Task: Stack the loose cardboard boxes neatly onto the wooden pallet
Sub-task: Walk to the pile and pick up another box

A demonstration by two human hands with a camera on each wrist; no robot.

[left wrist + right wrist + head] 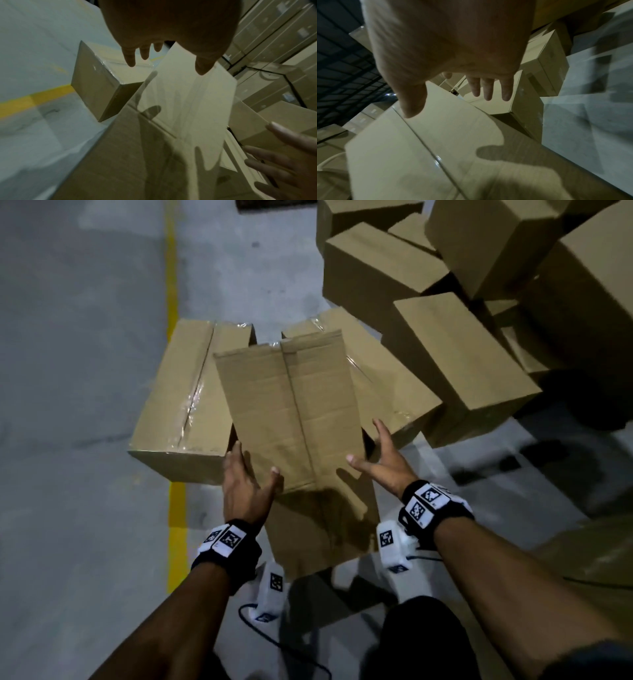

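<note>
A plain cardboard box [291,405] lies tilted in front of me, its seamed face up, leaning between two taped boxes. My left hand [253,463] is spread open at its near left corner, thumb over the top face. At the near right edge my right hand [366,441] has its fingers straight and splayed. Neither hand grips anything. In the left wrist view the left hand [166,65] hovers over the box [185,108] and casts a shadow on it. The right wrist view shows the right hand [450,105] above the same box [419,148].
A taped box [178,405] sits on the left across a yellow floor line [171,268]; another taped box [387,378] lies to the right. A jumbled pile of boxes [462,357] fills the upper right. The grey concrete floor [68,440] stretches to the left.
</note>
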